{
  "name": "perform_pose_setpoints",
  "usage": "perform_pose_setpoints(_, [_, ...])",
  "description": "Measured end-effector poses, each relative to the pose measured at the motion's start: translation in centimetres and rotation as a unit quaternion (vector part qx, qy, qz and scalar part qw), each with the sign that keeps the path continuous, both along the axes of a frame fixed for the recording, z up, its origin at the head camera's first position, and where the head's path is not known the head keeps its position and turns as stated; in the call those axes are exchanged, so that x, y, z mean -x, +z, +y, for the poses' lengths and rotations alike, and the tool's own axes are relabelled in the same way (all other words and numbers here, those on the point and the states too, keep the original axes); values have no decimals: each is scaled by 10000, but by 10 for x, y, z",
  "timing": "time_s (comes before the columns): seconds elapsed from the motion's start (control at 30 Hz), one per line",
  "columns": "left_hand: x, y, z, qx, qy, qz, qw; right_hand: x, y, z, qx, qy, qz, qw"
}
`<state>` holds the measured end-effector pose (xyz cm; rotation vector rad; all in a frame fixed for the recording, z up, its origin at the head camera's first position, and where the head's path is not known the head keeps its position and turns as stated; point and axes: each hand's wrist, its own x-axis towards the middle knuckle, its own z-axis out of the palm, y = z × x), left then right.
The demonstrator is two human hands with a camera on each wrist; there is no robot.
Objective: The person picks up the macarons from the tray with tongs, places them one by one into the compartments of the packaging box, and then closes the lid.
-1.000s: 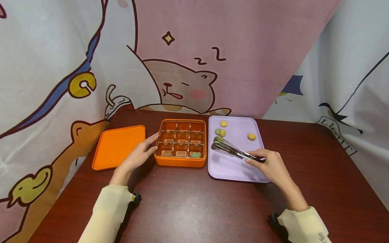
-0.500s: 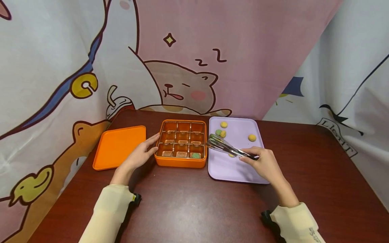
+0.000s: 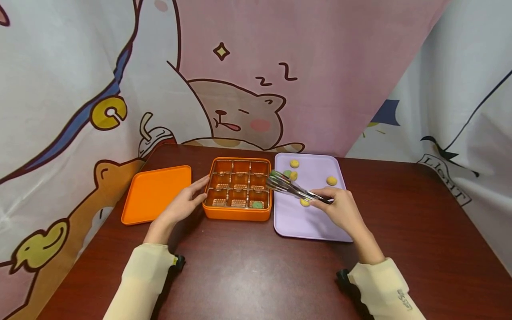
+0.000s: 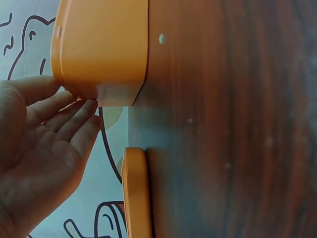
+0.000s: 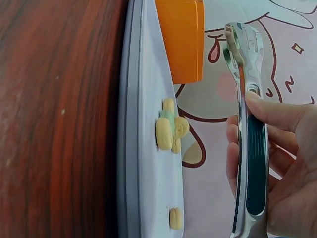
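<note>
My left hand [image 3: 185,202] rests its straight fingers against the left side of an orange box [image 3: 238,214], as the left wrist view also shows. Clear dividers split the box into several compartments, and a green cookie [image 3: 257,204] lies in the front right one. My right hand [image 3: 340,209] grips metal serving tongs [image 3: 292,189] by their dark handle. Their tips hold a small green piece [image 5: 226,52], probably a cookie, above the box's right rim; the tongs partly hide it. Several yellow cookies [image 3: 331,180] and a green cookie [image 3: 287,174] lie on the lilac tray [image 3: 308,226].
An orange lid [image 3: 157,195] lies flat to the left of the box. The tray stands close to the box's right side on a dark wooden table [image 3: 248,266]. A printed cloth [image 3: 340,66] hangs behind the table.
My right hand has moved the tongs left, from over the tray to the box's right rim. A yellow cookie beneath the tongs has come into view. The left hand has stayed on the box.
</note>
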<state>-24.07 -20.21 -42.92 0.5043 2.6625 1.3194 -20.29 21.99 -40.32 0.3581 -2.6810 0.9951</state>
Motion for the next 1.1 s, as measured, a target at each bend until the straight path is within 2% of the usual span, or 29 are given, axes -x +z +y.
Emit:
perform_pose_setpoints(0.17, [0,0,-1,23,1,-20,10000,5,-1,-7,-50,-32,-62,10000])
perform_pose_setpoints(0.43, [1,1,0,48,-10,-10,10000,13,-3,-18,-157,-92,98,9998])
perform_pose_setpoints(0.77, [1,2,1,83,-35,64,9999,20,-9,-27,-153,-43,-180,9997])
perform_pose_setpoints(1.1, [1,1,2,95,-62,148,9998,21,-9,-30,-158,-115,-272,9994])
